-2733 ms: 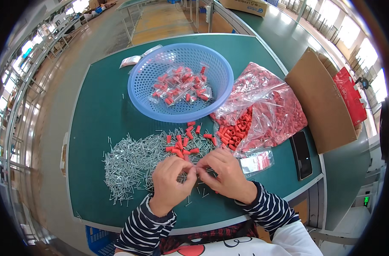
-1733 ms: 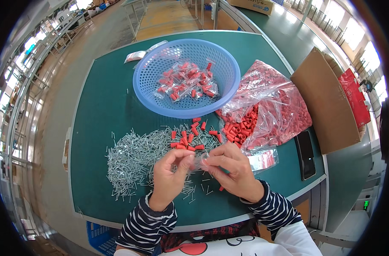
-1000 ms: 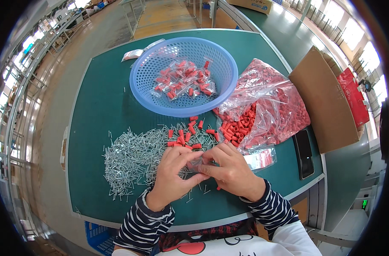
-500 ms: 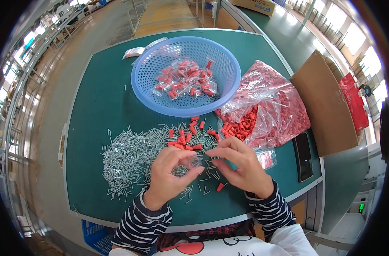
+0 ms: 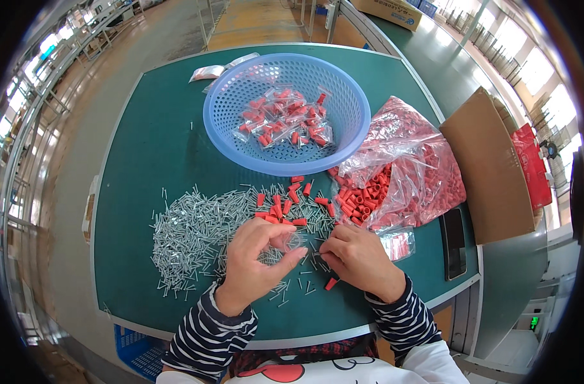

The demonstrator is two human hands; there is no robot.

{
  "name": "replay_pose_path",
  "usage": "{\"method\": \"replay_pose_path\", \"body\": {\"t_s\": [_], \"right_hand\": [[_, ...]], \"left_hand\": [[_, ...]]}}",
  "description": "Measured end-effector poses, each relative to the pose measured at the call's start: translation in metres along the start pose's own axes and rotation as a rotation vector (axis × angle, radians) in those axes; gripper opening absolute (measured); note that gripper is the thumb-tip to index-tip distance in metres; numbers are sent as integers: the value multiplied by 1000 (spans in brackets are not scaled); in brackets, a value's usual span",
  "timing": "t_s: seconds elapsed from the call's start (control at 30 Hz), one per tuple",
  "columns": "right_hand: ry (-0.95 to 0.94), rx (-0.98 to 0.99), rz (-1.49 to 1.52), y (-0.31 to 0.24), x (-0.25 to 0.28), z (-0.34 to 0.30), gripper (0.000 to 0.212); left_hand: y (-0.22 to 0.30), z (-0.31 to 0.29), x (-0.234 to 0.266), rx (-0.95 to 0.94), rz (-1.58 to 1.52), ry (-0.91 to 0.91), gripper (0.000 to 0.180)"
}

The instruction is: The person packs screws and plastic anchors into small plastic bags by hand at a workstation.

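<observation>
On the left of the tabletop (image 5: 164, 128), screws (image 5: 189, 237): a loose, spread-out heap; each should be light, stiff and apt to roll, best pinched by the shank.
Left hand (image 5: 250, 259): grip curled on the clear bag (image 5: 292, 242), held just above the screws.
Red caps (image 5: 282, 208): a small cluster lying among the heap's right-hand screws; likely light, firm and easily held round the barrel.
Clear bag: looks thin, limp and slippery, so best taken near its rim.
Right hand (image 5: 362, 259): fingertips together, low over stray screws; whether one is pinched there I cannot tell, the fingers covering the spot.
Plastic sack (image 5: 426, 153): full of red caps, probably slumping if lifted by one corner; safer gathered from beneath.
Surface: flat, green, with pale edging; blue basket (image 5: 237, 147) of filled packets at the back, phone (image 5: 454, 243) near the right edge.
Room: pale aisle floor (image 5: 81, 160) at left; cardboard box (image 5: 490, 166) and bright windows (image 5: 511, 35) at right.
</observation>
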State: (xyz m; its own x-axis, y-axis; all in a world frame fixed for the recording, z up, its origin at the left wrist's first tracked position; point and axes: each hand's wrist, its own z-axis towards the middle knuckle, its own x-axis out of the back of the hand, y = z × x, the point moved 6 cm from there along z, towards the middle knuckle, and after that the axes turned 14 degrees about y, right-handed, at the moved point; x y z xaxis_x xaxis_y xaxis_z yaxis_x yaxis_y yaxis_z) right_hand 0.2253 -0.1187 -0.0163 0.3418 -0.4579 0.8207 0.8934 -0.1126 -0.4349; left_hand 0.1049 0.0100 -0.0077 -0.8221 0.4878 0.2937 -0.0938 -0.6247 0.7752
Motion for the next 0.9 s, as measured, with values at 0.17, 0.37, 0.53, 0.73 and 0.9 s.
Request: {"method": "replay_pose_path", "body": {"t_s": [0.17, 0.37, 0.53, 0.73, 0.9], "right_hand": [[49, -36, 1, 1, -1, 3, 13], [133, -77, -2, 1, 1, 5, 18], [98, 66, -166, -10, -5, 5, 16], [-8, 106, -343, -18, -9, 11, 10], [-5, 32, -205, -9, -8, 14, 12]], "left_hand": [[1, 1, -1, -23, 14, -15, 36], [3, -2, -1, -13, 14, -36, 36], [-1, -4, -5, -18, -7, -34, 37], [-2, -4, -7, -20, 16, -48, 38], [-3, -6, -8, -27, 25, -50, 39]]}}
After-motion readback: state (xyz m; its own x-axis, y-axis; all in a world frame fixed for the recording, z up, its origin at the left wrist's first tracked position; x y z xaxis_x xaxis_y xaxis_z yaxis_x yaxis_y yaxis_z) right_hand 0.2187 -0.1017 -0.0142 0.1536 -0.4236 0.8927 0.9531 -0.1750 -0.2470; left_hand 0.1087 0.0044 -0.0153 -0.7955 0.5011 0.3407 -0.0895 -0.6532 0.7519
